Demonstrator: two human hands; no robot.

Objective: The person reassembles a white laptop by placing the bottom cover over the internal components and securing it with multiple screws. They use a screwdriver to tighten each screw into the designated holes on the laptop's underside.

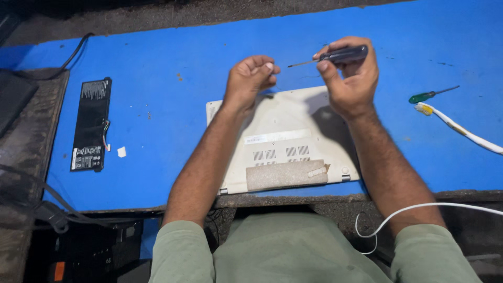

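Observation:
A white laptop (283,141) lies bottom-up on the blue mat (157,68), close to the near edge. My right hand (348,78) holds a dark-handled screwdriver (340,54) above the laptop's far edge, its thin tip pointing left. My left hand (250,77) hovers just left of that tip with fingertips pinched together; whether something small sits between them I cannot tell. Both forearms reach over the laptop from below.
A flat black battery pack (91,124) lies on the mat at the left, a small white scrap (121,152) beside it. A green-handled screwdriver (429,95) and a white brush-like tool (458,128) lie at the right. A white cable (419,209) loops near my right sleeve.

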